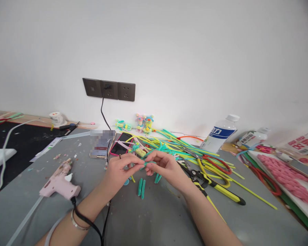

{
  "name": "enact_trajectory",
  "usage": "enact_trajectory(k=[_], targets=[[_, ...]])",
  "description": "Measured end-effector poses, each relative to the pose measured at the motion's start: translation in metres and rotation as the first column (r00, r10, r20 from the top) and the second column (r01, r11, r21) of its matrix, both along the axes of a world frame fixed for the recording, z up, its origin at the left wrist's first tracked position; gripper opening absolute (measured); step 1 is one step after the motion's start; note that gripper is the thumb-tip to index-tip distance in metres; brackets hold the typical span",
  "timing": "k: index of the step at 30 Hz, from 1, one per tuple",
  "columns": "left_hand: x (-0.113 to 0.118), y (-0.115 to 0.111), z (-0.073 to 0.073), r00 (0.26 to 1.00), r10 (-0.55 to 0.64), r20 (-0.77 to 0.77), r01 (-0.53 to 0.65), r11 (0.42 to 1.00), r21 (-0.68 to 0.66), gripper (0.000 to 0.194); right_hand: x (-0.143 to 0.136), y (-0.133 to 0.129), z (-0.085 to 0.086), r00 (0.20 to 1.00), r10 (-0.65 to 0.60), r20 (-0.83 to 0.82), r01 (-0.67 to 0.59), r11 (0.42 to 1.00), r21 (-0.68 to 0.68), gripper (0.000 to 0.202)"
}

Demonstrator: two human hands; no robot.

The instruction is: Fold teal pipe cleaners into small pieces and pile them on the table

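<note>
Both hands meet over the middle of the grey table, pinching a small teal pipe cleaner piece (145, 164) between them. My left hand (124, 169) grips it with thumb and forefinger, and a dark ring sits on one finger. From the other side my right hand (165, 167) pinches it with curled fingers. Just below lie two short folded teal pipe cleaners (141, 188), side by side. Another teal folded piece (157, 178) shows partly under my right hand. Behind the hands rests a bundle of teal pipe cleaners (164, 148), partly hidden.
Left of my forearm lies a pink glue gun (60, 182) with its black cord. On the right are yellow-handled pliers (215, 188), red-handled scissors (205, 159) and a water bottle (219, 133). A phone (120, 145) and small pipe cleaner figures (144, 123) stand farther back.
</note>
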State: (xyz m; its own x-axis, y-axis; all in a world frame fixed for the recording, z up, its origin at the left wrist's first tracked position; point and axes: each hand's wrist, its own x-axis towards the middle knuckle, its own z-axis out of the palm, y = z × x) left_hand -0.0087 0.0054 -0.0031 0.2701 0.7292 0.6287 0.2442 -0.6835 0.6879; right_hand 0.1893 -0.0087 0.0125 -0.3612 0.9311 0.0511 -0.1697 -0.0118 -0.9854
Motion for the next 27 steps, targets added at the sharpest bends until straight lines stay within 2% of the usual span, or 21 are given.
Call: enact_trajectory(k=[3,6,13,20,27], targets=[[-0.0004,-0.0006,0.0004,1.0,0.016,-0.015,-0.016,1.0,-0.024,0.01,-0.0022,-0.0003,-0.0017,0.999,-0.014,0.044,0.012,0.999,0.035,0.033],[0.0004,-0.0016,0.0026,0.999,0.05,-0.016,-0.052,0.992,-0.116,0.008,-0.0031,-0.0007,-0.0029,0.997,-0.057,0.057,0.053,0.996,0.073,0.033],[0.0048,-0.0032,0.0032,0.99,0.003,0.139,0.045,0.941,-0.334,0.006,-0.0069,-0.0025,-0.0015,0.995,-0.088,0.054,0.083,0.992,0.095,0.033],[0.0068,-0.0002,0.0041,0.959,-0.018,0.282,0.125,0.923,-0.365,0.005,-0.0103,-0.0039,-0.0051,0.993,-0.107,0.056,0.101,0.989,0.104,0.033],[0.0047,0.0013,0.0017,0.95,-0.029,0.311,0.176,0.873,-0.454,0.007,-0.0102,-0.0018,-0.0098,0.968,-0.229,0.106,0.197,0.948,0.248,0.029]])
